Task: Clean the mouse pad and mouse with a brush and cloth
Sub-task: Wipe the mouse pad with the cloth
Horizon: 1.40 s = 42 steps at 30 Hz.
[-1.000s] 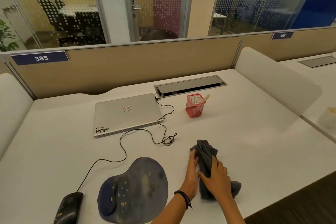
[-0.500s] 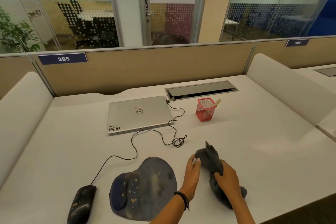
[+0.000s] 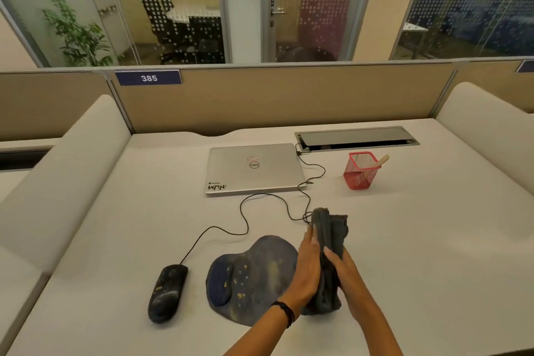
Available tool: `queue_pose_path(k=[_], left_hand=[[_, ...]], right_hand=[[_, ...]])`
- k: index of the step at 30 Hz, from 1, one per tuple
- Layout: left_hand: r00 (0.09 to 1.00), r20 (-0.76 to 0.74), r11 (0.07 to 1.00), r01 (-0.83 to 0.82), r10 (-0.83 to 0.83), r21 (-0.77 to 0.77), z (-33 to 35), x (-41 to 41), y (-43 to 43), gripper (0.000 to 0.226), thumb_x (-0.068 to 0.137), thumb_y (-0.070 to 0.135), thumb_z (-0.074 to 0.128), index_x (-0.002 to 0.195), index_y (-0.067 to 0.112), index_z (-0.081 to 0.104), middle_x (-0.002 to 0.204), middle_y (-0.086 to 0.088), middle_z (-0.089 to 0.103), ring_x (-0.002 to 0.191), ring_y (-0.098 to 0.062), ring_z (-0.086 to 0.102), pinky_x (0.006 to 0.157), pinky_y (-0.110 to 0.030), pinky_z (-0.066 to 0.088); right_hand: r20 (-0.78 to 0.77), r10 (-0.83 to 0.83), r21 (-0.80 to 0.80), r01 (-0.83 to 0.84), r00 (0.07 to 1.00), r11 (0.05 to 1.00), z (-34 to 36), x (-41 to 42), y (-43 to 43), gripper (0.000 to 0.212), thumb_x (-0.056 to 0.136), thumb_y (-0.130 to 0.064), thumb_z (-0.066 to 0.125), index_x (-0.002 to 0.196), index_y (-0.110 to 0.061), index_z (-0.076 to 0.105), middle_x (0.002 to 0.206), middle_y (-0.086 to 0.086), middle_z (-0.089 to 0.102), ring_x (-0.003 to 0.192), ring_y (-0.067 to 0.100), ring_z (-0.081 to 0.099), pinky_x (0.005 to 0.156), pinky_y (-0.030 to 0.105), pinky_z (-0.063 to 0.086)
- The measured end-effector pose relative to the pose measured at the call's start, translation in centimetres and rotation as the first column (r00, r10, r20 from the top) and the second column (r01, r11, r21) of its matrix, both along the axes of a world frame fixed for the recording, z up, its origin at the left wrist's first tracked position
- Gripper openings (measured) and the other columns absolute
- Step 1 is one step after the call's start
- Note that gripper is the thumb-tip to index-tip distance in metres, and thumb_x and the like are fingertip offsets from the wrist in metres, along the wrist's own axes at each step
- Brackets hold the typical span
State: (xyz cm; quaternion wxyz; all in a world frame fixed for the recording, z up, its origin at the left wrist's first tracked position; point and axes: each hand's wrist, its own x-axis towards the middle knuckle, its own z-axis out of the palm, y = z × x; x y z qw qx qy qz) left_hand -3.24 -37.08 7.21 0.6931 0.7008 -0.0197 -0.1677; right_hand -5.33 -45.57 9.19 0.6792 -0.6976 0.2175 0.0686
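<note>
A dark grey cloth (image 3: pixel 331 235) stands bunched upright between my two hands, just right of the mouse pad. My left hand (image 3: pixel 307 267) presses flat against its left side, and my right hand (image 3: pixel 345 273) grips its right side. The dark blue mouse pad (image 3: pixel 254 274), with a wrist rest and pale stains and crumbs, lies on the desk to the left of my hands. A black wired mouse (image 3: pixel 167 292), smudged, rests left of the pad. A brush handle (image 3: pixel 377 165) sticks out of the red mesh cup (image 3: pixel 359 172) at the back right.
A closed silver laptop (image 3: pixel 252 167) lies behind the pad, with the mouse cable (image 3: pixel 245 217) looping between them. A cable hatch (image 3: pixel 357 139) sits in the white desk (image 3: pixel 433 240). Padded dividers stand to the left and right, and a partition panel at the back.
The cloth has been lifted from lying on the desk and gathered upright between both hands. The view has shifted, so everything sits further right in frame.
</note>
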Motion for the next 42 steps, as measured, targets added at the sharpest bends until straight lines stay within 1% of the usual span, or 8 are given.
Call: queue_pose_path(k=[3,5,8,11,14,22,31,42], left_hand=[[0.993,0.052,0.988,0.097,-0.104,0.122,-1.0,-0.4,2.0,0.042,0.091,0.066,0.026,0.133,0.059,0.028,0.144,0.03,0.03,0.136,0.005,0.026,0.119,-0.032,0.019],[0.989,-0.015,0.976,0.148,-0.148,0.158,0.5,-0.4,4.4,0.044,0.095,0.059,0.026,0.136,0.045,0.035,0.14,0.024,0.04,0.132,0.003,0.035,0.115,-0.022,0.026],[0.973,0.031,0.937,0.212,-0.23,0.279,1.6,-0.3,8.3,0.038,0.1,0.036,0.038,0.135,0.022,0.043,0.14,0.002,0.045,0.13,-0.014,0.042,0.116,-0.037,0.028],[0.969,0.09,0.909,0.18,-0.229,0.376,1.1,-1.1,12.8,0.04,0.098,0.034,0.04,0.136,0.039,0.026,0.141,0.02,0.032,0.133,-0.002,0.031,0.111,-0.022,0.022],[0.969,0.107,0.855,0.14,-0.221,0.499,0.5,-1.7,16.9,0.053,0.093,0.04,0.05,0.139,0.04,0.022,0.149,0.011,0.031,0.134,-0.005,0.032,0.105,-0.022,0.028],[0.861,0.044,0.366,0.168,-0.506,0.915,-2.7,-1.5,21.9,0.106,0.079,0.048,0.067,0.148,0.022,-0.009,0.159,0.003,-0.006,0.147,-0.018,0.002,0.112,-0.034,-0.012],[0.878,0.052,0.368,0.145,-0.476,0.918,-3.1,-0.3,22.2,0.117,0.072,0.053,0.072,0.149,0.018,-0.009,0.158,0.002,0.006,0.146,-0.018,0.009,0.114,-0.039,-0.013],[0.869,0.045,0.311,0.127,-0.492,0.942,-3.4,-0.1,23.2,0.12,0.069,0.067,0.064,0.148,0.017,-0.011,0.157,0.003,0.013,0.144,-0.015,0.016,0.115,-0.043,-0.012]], right_hand=[[0.043,-0.021,-0.048,0.023,0.999,0.999,-1.7,0.3,1.3,0.066,0.069,-0.053,0.072,0.123,-0.022,0.05,0.107,-0.002,0.064,0.105,0.023,0.062,0.073,0.023,0.052],[0.072,-0.007,-0.085,0.014,0.997,0.996,-1.1,0.1,2.1,0.056,0.07,-0.041,0.075,0.117,-0.021,0.052,0.102,-0.003,0.065,0.097,0.017,0.064,0.073,0.022,0.052],[0.073,0.076,-0.168,-0.063,0.994,0.984,-0.3,0.2,2.9,0.046,0.079,-0.014,0.071,0.118,-0.02,0.048,0.102,-0.002,0.061,0.096,0.017,0.06,0.079,0.025,0.049],[0.112,0.144,-0.293,-0.106,0.983,0.95,0.1,0.6,4.2,0.048,0.083,-0.01,0.066,0.126,-0.012,0.045,0.106,0.003,0.055,0.103,0.024,0.056,0.087,0.03,0.044],[0.131,0.231,-0.432,-0.155,0.964,0.889,1.0,1.0,5.2,0.044,0.085,-0.005,0.06,0.126,-0.012,0.044,0.099,0.003,0.057,0.102,0.027,0.059,0.083,0.03,0.045],[0.037,0.486,-0.703,-0.323,0.873,0.634,1.1,3.3,7.9,0.072,0.086,-0.007,0.057,0.142,-0.037,0.022,0.109,0.008,0.055,0.1,0.022,0.057,0.09,0.03,0.047],[0.069,0.646,-0.83,-0.315,0.76,0.459,-0.1,6.1,8.3,0.05,0.082,0.004,0.052,0.12,-0.027,0.06,0.119,0.005,0.061,0.111,0.022,0.051,0.106,0.032,0.035],[-0.309,0.74,-0.882,-0.472,0.598,0.013,-1.5,6.4,9.6,0.061,0.086,-0.004,0.047,0.139,-0.03,0.034,0.146,-0.005,0.036,0.132,0.022,0.031,0.111,0.036,0.022]])
